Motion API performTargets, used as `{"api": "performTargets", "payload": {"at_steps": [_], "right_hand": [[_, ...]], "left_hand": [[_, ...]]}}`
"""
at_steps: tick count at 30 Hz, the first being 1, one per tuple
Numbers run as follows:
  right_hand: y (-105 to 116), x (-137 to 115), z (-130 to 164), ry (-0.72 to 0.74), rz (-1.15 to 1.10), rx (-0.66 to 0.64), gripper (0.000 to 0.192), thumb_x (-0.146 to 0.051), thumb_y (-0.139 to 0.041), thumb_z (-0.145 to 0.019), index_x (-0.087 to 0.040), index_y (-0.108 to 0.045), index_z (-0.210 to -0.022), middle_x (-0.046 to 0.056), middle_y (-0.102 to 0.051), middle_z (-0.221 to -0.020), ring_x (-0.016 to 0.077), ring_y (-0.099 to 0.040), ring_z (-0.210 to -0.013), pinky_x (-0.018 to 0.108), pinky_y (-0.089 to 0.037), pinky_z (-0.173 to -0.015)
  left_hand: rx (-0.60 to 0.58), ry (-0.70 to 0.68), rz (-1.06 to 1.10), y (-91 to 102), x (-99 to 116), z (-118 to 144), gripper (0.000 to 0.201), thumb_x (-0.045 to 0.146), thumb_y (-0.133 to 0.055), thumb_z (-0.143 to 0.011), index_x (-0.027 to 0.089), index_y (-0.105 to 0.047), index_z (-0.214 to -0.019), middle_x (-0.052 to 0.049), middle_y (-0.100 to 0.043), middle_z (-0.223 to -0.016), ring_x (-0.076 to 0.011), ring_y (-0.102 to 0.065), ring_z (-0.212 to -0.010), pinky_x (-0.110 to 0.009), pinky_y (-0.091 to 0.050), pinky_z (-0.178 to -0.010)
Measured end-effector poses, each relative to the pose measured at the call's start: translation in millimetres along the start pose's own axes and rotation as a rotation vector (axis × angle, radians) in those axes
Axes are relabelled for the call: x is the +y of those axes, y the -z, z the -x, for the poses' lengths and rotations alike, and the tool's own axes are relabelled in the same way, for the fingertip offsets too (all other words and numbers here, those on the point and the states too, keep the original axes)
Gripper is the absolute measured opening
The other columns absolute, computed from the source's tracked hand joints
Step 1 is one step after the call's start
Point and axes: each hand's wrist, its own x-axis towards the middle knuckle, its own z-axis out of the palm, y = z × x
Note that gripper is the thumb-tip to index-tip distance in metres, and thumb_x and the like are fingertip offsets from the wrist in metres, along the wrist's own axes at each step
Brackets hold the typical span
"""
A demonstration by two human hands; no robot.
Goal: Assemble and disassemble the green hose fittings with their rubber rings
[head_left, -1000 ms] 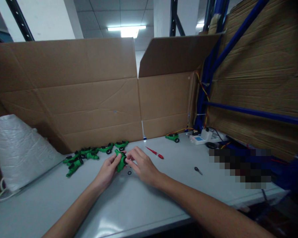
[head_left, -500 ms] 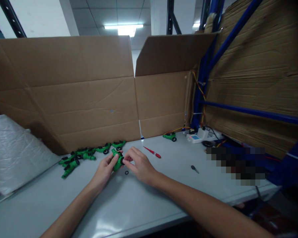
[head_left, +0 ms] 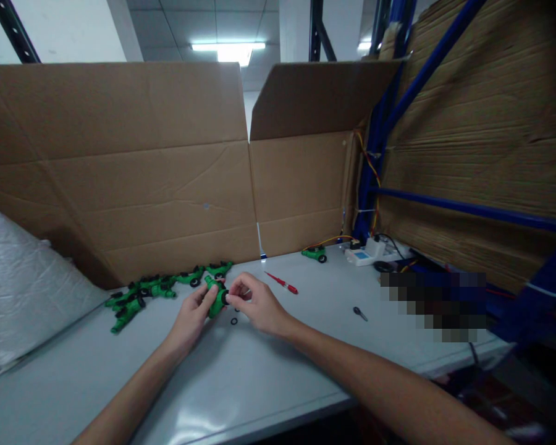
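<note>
We look down at a pale grey table (head_left: 204,395) where two bare hands work on a green plastic fitting (head_left: 215,304), held just above the surface near the middle of our view. Little differs from a second ago: our view drifts slightly, so everything sits a touch further left, while both hands keep to the same end of the piece. We take this to mean that one fine, close operation is continuing.

The left hand (head_left: 193,315) clasps the fitting's body, thumb on top. The right hand (head_left: 259,306) pinches, thumb and forefinger pressed together at the round black end; whether some tiny part sits between the tips, we cannot tell.

The fitting is bright green, stubby and tilted, its narrower green neck pointing up and away from us. Finer detail is too small to make out.

Below the fingers, a small black ring (head_left: 234,321) lies flat. Beyond, similar green fittings (head_left: 164,291) cluster at the left, and a red screwdriver (head_left: 282,283) lies to the right of the hands.
</note>
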Motion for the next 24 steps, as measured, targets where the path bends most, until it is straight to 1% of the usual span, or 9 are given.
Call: {"api": "performTargets", "payload": {"at_steps": [4,8,11,14,19,24], "right_hand": [[0,0,-3,-0.092,-0.166,-0.031,0.023,-0.040,-0.073,-0.089,-0.021,-0.060,-0.089,-0.003,-0.061,-0.083,0.0144,-0.060,-0.073,0.027,-0.050,-0.070],[0,1,-4,-0.130,-0.240,-0.024,0.031,-0.048,-0.075,-0.087,-0.021,-0.060,-0.089,-0.003,-0.060,-0.082,0.0137,-0.060,-0.069,0.028,-0.049,-0.068],[1,1,-4,-0.168,-0.286,-0.022,0.034,-0.050,-0.078,-0.084,-0.021,-0.061,-0.088,-0.003,-0.061,-0.081,0.0137,-0.061,-0.068,0.028,-0.049,-0.068],[2,1,-3,-0.231,-0.351,-0.037,0.037,-0.051,-0.081,-0.082,-0.020,-0.061,-0.088,-0.002,-0.063,-0.080,0.0140,-0.061,-0.067,0.029,-0.050,-0.068],[2,2,-3,-0.310,-0.460,-0.030,0.041,-0.051,-0.086,-0.077,-0.019,-0.062,-0.088,-0.002,-0.063,-0.084,0.0135,-0.063,-0.069,0.029,-0.052,-0.070],[1,6,-4,-0.359,-0.545,-0.008,0.045,-0.050,-0.089,-0.073,-0.020,-0.061,-0.091,-0.003,-0.064,-0.087,0.0121,-0.063,-0.064,0.029,-0.053,-0.067]], "left_hand": [[0.007,-0.012,-0.016,0.0,3,0,0.039,0.055,-0.079,-0.086,0.016,-0.074,-0.093,-0.003,-0.072,-0.085,-0.0191,-0.062,-0.081,-0.024,-0.047,-0.072],[0.034,-0.016,0.014,-3.8,10,3,0.037,0.053,-0.082,-0.083,0.017,-0.074,-0.086,-0.002,-0.067,-0.073,-0.0217,-0.062,-0.083,-0.026,-0.048,-0.073],[0.037,-0.018,0.015,-6.6,15,5,0.037,0.054,-0.082,-0.082,0.018,-0.074,-0.086,-0.002,-0.067,-0.072,-0.0225,-0.063,-0.085,-0.026,-0.049,-0.073],[0.040,-0.017,-0.024,-7.5,17,6,0.040,0.056,-0.081,-0.083,0.017,-0.076,-0.090,-0.003,-0.069,-0.075,-0.0220,-0.063,-0.086,-0.025,-0.050,-0.073],[0.024,-0.011,-0.032,-7.4,15,5,0.050,0.060,-0.079,-0.084,0.016,-0.077,-0.106,-0.005,-0.072,-0.084,-0.0214,-0.064,-0.086,-0.025,-0.052,-0.072],[0.015,0.010,-0.009,-8.6,14,6,0.053,0.060,-0.079,-0.083,0.015,-0.076,-0.111,-0.005,-0.073,-0.086,-0.0201,-0.064,-0.082,-0.025,-0.052,-0.070]]}}
